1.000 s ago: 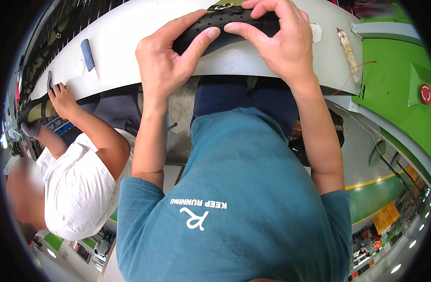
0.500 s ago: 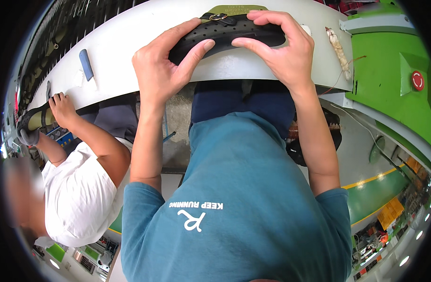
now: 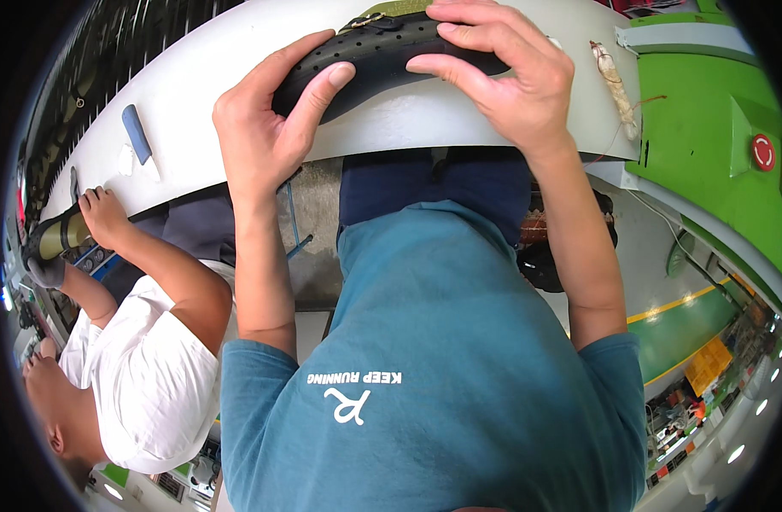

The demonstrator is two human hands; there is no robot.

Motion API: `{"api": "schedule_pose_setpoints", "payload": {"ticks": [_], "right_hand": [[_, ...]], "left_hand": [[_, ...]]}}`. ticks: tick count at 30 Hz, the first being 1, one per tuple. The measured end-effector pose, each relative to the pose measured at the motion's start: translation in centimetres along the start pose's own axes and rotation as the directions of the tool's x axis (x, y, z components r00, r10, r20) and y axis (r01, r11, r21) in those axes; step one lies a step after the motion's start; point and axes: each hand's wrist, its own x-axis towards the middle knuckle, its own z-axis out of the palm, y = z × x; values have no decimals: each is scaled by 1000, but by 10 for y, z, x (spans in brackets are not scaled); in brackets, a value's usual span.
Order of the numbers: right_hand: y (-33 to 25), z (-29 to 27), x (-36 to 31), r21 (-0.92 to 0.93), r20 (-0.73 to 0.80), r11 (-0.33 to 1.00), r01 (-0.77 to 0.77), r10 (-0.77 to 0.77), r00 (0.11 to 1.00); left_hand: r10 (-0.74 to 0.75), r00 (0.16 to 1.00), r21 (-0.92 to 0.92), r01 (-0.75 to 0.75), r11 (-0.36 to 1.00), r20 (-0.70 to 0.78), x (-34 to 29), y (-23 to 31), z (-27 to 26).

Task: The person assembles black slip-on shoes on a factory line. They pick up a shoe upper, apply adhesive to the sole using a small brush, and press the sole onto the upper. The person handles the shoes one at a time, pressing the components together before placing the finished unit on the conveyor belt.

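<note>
A black perforated shoe (image 3: 387,55) with a buckle strap lies on its side at the top of the view, over the white table. Part of a yellow-green shoe last (image 3: 405,8) shows along its far edge. My left hand (image 3: 267,111) grips one end of the shoe, thumb on the near side and fingers reaching over the far side. At the other end, my right hand (image 3: 519,81) holds it the same way, with its fingers across the upper. The table's far side beyond the shoe is out of view.
A blue-handled tool (image 3: 137,134) lies on the white table (image 3: 186,94), left of me. On the right are a wrapped stick (image 3: 613,90) and a green machine (image 3: 703,111) with a red button (image 3: 762,153). A co-worker in white (image 3: 156,375) handles another shoe on a last (image 3: 65,235).
The shoe and my left hand have shifted left in the view, and the shoe is more tilted. My right fingers have moved further over the upper. The co-worker's head has turned.
</note>
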Motion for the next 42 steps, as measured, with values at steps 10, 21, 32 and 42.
{"api": "schedule_pose_setpoints", "payload": {"ticks": [10,21,32,42], "right_hand": [[4,-3,39,206,202,959,-196,154,967],[4,6,43,373,284,808,-456,368,885],[-29,17,33,-260,245,944,204,-140,959],[-19,18,20,-176,131,980,91,-68,989]], "left_hand": [[-34,996,-80,28,996,-84,3,-27,-1],[-42,954,65,64,996,-297,6,-36,16],[-8,939,274,109,956,-345,13,-34,15],[92,917,333,47,942,-389,8,-30,20]]}}
